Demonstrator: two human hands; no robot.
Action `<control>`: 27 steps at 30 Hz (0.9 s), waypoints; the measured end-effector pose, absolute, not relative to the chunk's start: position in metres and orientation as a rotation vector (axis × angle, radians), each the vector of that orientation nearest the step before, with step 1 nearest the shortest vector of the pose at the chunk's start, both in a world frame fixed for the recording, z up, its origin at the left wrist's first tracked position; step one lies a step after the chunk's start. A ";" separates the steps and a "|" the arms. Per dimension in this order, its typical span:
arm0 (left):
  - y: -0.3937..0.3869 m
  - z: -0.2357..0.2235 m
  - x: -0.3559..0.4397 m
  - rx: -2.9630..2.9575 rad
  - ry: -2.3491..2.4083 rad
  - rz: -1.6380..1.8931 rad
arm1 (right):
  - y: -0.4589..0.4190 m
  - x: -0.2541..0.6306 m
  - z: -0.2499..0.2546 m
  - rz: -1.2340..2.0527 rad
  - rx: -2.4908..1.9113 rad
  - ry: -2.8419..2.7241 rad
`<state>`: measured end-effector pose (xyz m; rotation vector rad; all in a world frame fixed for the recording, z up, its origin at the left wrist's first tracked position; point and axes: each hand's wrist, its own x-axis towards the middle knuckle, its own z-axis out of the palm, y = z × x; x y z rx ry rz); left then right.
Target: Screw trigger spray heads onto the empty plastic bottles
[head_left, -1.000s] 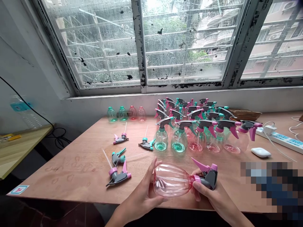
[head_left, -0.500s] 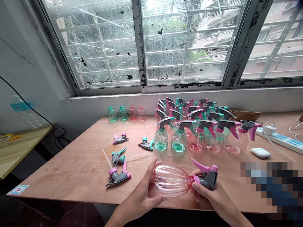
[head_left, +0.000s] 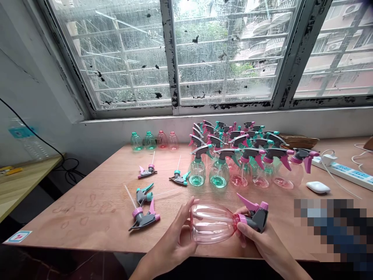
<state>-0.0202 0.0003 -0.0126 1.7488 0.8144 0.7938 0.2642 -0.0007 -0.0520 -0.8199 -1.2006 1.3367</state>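
A clear pink spray bottle [head_left: 214,224] lies sideways between my hands above the table's front edge, its base to the left. Curled around the base end is my left hand [head_left: 178,233]. The thumb and fingers of my right hand [head_left: 256,237] pinch the pink collar at the bottle's neck. A grey and pink spray head [head_left: 258,216] sits on the neck with its trigger pointing up. To the left lie several loose spray heads with dip tubes, among them a pink-collared one [head_left: 144,218] and a teal one [head_left: 144,194].
Several bottles fitted with spray heads [head_left: 220,175] stand in rows at the back right. Headless green and pink bottles [head_left: 149,140] line the back left. A white case [head_left: 318,187], a power strip [head_left: 346,172] and cables lie at right. A window spans the wall behind.
The bottle stays held in both hands, shifted very slightly to the right at its base. My right hand's fingers have moved a little around the collar. The view has turned slightly.
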 end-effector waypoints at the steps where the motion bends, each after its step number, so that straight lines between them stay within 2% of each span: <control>1: 0.000 -0.013 -0.020 1.750 0.829 0.802 | -0.001 0.264 -0.052 1.334 -0.829 -1.210; 27: 0.000 -0.009 -0.019 1.663 0.833 0.790 | -0.002 0.262 -0.048 1.336 -0.789 -1.223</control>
